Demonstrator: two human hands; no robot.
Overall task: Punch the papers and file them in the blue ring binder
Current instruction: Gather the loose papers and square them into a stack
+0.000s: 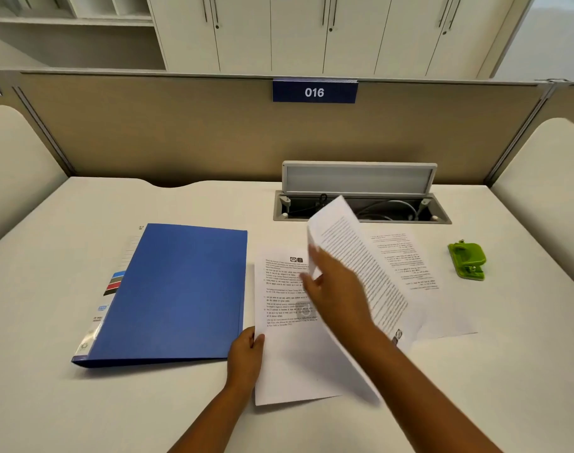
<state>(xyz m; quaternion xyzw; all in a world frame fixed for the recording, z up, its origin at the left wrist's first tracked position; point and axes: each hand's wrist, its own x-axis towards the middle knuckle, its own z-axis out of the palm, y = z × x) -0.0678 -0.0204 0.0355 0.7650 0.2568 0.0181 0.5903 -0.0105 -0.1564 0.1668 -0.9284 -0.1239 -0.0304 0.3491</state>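
Observation:
A closed blue ring binder (177, 292) lies flat on the left of the desk. Right of it rests a printed sheet (287, 338); my left hand (246, 351) pinches its left edge, thumb on top. My right hand (334, 289) grips a second printed sheet (357, 259) by its left edge and holds it lifted and tilted above the first sheet. A third printed sheet (423, 282) lies flat further right, partly hidden by the lifted one. A green hole punch (468, 259) sits at the far right, away from both hands.
An open cable hatch (361, 197) with a raised grey lid is set in the desk behind the papers. A beige partition (213, 132) with a "016" label closes the back. Cream side panels stand left and right. Bare white desk (115, 403) spreads in front.

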